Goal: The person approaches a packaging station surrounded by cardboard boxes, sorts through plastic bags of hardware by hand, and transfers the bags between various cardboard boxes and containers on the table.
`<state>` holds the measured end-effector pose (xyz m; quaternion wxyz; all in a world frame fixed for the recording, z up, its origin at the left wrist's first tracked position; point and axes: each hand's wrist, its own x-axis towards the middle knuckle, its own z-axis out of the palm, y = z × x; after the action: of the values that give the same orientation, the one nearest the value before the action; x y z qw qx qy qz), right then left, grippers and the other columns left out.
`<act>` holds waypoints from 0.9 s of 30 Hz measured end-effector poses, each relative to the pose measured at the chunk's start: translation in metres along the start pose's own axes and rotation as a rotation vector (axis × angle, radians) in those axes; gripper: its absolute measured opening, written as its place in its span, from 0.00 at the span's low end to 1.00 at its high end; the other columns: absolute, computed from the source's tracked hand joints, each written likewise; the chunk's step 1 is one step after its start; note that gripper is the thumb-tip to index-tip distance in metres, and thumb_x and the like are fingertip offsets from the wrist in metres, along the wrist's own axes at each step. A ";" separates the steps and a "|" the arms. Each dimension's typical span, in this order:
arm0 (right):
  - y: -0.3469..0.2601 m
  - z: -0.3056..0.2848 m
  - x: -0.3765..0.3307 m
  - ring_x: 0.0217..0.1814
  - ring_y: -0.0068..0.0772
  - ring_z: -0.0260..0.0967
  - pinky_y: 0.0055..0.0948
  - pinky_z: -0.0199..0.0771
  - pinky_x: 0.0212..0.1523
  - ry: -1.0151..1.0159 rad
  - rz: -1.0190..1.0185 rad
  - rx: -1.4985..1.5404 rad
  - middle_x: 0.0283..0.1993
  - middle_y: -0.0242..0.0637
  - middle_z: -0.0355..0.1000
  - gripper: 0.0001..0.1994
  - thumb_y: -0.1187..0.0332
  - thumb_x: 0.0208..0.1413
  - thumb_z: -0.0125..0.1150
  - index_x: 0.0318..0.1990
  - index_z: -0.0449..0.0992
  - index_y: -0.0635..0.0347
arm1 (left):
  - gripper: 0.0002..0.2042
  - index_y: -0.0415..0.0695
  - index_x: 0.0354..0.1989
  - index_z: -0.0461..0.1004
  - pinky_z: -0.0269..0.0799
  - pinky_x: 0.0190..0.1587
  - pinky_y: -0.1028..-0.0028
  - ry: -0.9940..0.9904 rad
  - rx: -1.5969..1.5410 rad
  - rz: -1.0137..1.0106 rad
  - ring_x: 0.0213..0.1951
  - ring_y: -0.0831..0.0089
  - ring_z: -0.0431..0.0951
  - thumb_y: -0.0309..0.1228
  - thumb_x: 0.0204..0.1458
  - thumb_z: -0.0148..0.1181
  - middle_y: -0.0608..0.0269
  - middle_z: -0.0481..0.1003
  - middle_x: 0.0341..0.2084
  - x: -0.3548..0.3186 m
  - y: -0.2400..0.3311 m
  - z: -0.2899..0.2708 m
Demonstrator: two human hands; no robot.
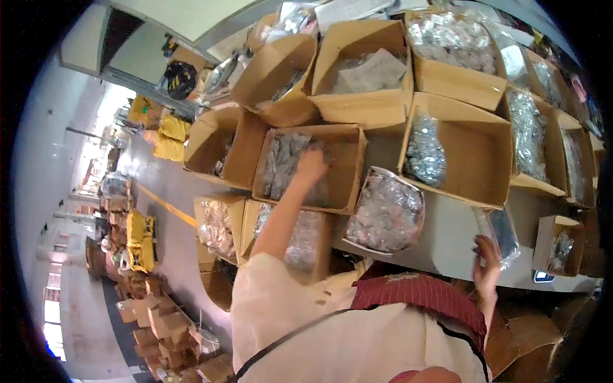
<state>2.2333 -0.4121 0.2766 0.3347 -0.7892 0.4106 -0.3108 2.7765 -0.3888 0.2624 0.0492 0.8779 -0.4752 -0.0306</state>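
My left hand (311,165) reaches down into a cardboard box (348,163) in the middle, touching the clear plastic packets (284,159) heaped on its left side. Its fingertips are lost among the packets, so their grip does not show. At the right, over the near part of the table, my right hand (486,265) has its fingers curled at the edge of a flat clear plastic bag (502,233) with something dark inside. The bag appears to be held in that hand, partly behind the fingers.
Open cardboard boxes of packets surround me, including one half filled (472,150) at right. A shallow white-rimmed container (385,210) of packets stands between my hands. A small box (557,246) sits far right. Yellow sacks (140,239) and stacked cartons (169,322) line the floor at left.
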 end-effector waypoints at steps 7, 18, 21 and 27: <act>-0.040 0.092 0.030 0.52 0.54 0.69 0.39 0.72 0.48 -0.326 -0.195 -0.224 0.55 0.52 0.68 0.22 0.84 0.48 0.51 0.53 0.68 0.63 | 0.13 0.39 0.36 0.75 0.74 0.46 0.62 0.003 0.214 0.421 0.52 0.56 0.70 0.33 0.43 0.64 0.51 0.74 0.43 0.028 -0.023 0.021; 0.005 0.101 0.000 0.54 0.50 0.69 0.34 0.75 0.45 -0.092 0.074 -0.140 0.58 0.51 0.66 0.25 0.85 0.50 0.48 0.59 0.64 0.64 | 0.03 0.47 0.29 0.72 0.65 0.49 0.65 0.180 -2.448 0.121 0.49 0.67 0.71 0.29 0.48 0.52 0.52 0.72 0.50 -0.080 -0.067 -0.156; -0.015 0.112 0.004 0.51 0.46 0.70 0.34 0.74 0.46 -0.128 0.140 -0.076 0.58 0.50 0.67 0.24 0.81 0.53 0.50 0.61 0.63 0.63 | 0.03 0.47 0.30 0.72 0.67 0.40 0.69 -0.104 -2.586 0.297 0.38 0.69 0.72 0.30 0.49 0.53 0.58 0.75 0.35 -0.110 -0.124 -0.142; 0.012 0.115 -0.005 0.54 0.47 0.69 0.37 0.71 0.52 -0.122 0.035 -0.125 0.58 0.49 0.67 0.22 0.77 0.55 0.53 0.59 0.65 0.62 | 0.14 0.41 0.33 0.75 0.69 0.31 0.64 -0.067 -0.952 -0.444 0.28 0.63 0.75 0.39 0.46 0.62 0.57 0.76 0.26 -0.176 -0.096 -0.089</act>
<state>2.3139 -0.3817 0.1987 0.3144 -0.8187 0.4219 -0.2299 2.7695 -0.1843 0.3405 0.4199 0.8364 -0.2127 -0.2809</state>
